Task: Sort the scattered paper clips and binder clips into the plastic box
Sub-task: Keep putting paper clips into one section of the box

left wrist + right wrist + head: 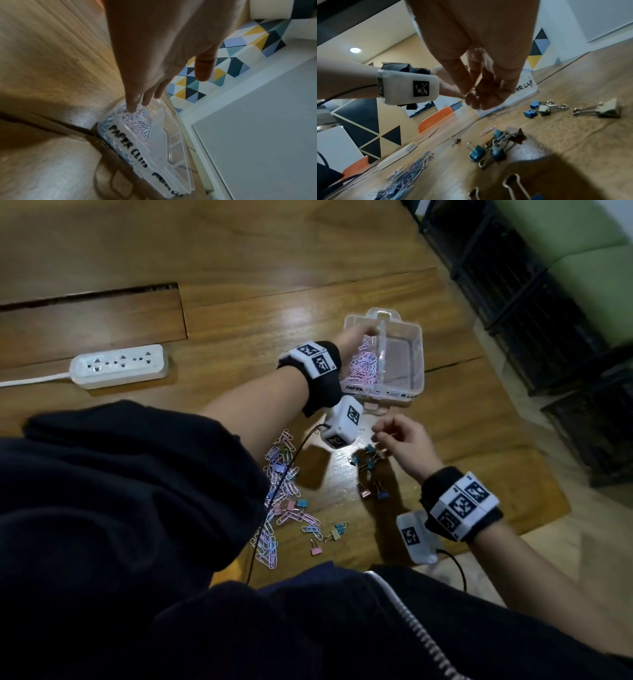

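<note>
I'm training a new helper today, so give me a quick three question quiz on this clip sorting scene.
1. True or false: the left hand is over the plastic box.
2. Which compartment holds paper clips: A the one under the left hand, B the other one?
3. Fill in: the binder clips under the right hand lie on the wooden ____.

Key: 1 true; 2 A; 3 table.

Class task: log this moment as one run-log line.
left hand: over paper clips in box | right hand: above binder clips | sorting unfinished
</note>
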A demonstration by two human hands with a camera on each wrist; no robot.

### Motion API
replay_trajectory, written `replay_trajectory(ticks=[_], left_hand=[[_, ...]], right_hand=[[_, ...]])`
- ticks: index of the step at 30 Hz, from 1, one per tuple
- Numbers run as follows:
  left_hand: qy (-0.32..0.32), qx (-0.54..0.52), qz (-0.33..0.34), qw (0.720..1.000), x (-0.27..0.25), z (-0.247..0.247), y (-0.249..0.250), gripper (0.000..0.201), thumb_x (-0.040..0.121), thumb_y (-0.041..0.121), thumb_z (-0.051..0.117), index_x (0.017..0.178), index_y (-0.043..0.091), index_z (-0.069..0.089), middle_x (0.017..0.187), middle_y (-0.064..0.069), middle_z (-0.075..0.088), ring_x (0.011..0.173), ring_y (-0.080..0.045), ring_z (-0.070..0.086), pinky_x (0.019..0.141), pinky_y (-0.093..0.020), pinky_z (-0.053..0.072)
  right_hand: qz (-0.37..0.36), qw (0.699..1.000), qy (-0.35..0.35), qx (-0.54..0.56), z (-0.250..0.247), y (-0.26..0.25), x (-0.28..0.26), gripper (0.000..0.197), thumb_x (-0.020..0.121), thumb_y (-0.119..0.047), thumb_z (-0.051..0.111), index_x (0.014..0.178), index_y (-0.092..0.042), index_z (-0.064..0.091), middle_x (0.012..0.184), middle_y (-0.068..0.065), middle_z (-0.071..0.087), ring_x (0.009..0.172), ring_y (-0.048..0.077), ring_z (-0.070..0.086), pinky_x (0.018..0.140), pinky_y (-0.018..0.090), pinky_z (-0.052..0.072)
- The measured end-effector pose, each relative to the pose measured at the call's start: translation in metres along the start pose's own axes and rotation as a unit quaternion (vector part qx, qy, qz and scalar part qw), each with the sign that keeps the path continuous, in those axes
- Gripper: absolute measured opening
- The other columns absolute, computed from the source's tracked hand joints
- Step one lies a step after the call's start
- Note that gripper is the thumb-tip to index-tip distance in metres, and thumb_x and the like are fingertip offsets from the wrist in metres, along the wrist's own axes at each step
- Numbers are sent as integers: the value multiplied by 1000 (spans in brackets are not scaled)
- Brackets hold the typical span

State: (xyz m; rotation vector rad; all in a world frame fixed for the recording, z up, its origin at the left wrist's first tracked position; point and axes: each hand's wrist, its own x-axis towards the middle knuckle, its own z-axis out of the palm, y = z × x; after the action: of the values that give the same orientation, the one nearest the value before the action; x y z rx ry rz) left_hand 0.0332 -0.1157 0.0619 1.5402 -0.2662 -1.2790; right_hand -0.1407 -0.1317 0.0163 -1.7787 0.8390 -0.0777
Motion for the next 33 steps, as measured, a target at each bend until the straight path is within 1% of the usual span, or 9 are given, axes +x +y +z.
replay_trajectory(ticks=[2, 4, 7, 10, 13, 17, 23, 30, 33], left_hand=[[9, 8, 19, 1000, -2, -4, -2, 16, 92, 20, 44, 76, 18, 46, 114, -7, 49, 104, -19, 46, 97, -34, 39], [33, 33, 34, 998, -8, -14, -4, 11, 91, 11, 44, 81, 12, 49, 84, -1, 45, 71, -11, 42, 67, -21, 42], [37, 153, 48, 986, -27, -39, -17, 18, 92, 0, 40, 85, 8, 55, 75, 0, 48, 60, -9, 43, 54, -17, 40], [60, 351, 62, 932, -58, -74, -48, 24, 90, -2, 47, 111, -1, 60, 99, -7, 62, 81, -17, 55, 67, -20, 46], [98, 522, 36, 847, -81, -107, -89, 44, 88, 0, 51, 131, 7, 48, 132, -8, 53, 117, -22, 52, 96, -27, 43], [79, 614, 18, 785, -90, -119, -123, 63, 88, 15, 56, 144, 12, 28, 146, -11, 36, 132, -25, 35, 111, -37, 33], [79, 678, 49, 729, -94, -90, -133, 70, 87, 45, 53, 144, 13, 28, 140, -10, 35, 128, -25, 32, 107, -38, 36], [96, 618, 80, 776, -96, -48, -150, 26, 93, 7, 46, 116, 4, 58, 118, -13, 52, 107, -27, 52, 92, -32, 43], [84, 599, 55, 794, -97, -40, -148, 25, 89, -1, 46, 108, 4, 61, 116, -13, 56, 105, -28, 56, 88, -32, 45]], right_hand=[[-9, 1000, -8, -11, 5, 0, -3, 32, 86, 4, 49, 73, -25, 52, 79, -3, 54, 81, 19, 54, 75, 32, 47], [-15, 998, -37, -37, 13, -4, -7, 28, 88, 0, 49, 74, -24, 53, 80, -5, 55, 85, 19, 55, 77, 32, 49], [-23, 986, -78, -149, 30, -4, -11, 12, 89, -9, 50, 90, -17, 59, 90, -3, 54, 85, 15, 54, 65, 20, 48], [-67, 959, -23, -275, 42, 2, -5, 22, 89, -9, 50, 109, -8, 60, 113, 8, 53, 105, 22, 50, 85, 22, 41], [-24, 945, 9, -325, 36, 5, 10, 35, 86, -5, 51, 121, -8, 52, 128, 11, 45, 120, 24, 38, 104, 33, 31], [-9, 936, -11, -351, 24, 5, 18, 40, 80, -4, 59, 119, -10, 54, 129, 12, 44, 121, 27, 37, 107, 38, 33], [-56, 943, -42, -324, 15, 15, 11, 22, 83, 2, 54, 102, -4, 62, 112, 12, 54, 108, 27, 49, 98, 36, 42], [-16, 928, -27, -371, 17, 15, 13, 25, 84, -29, 60, 102, -13, 60, 107, 4, 53, 101, 22, 49, 93, 37, 42], [-6, 921, -20, -390, 22, 10, 16, 20, 82, -24, 62, 99, -14, 60, 108, 7, 56, 102, 26, 51, 93, 40, 43]])
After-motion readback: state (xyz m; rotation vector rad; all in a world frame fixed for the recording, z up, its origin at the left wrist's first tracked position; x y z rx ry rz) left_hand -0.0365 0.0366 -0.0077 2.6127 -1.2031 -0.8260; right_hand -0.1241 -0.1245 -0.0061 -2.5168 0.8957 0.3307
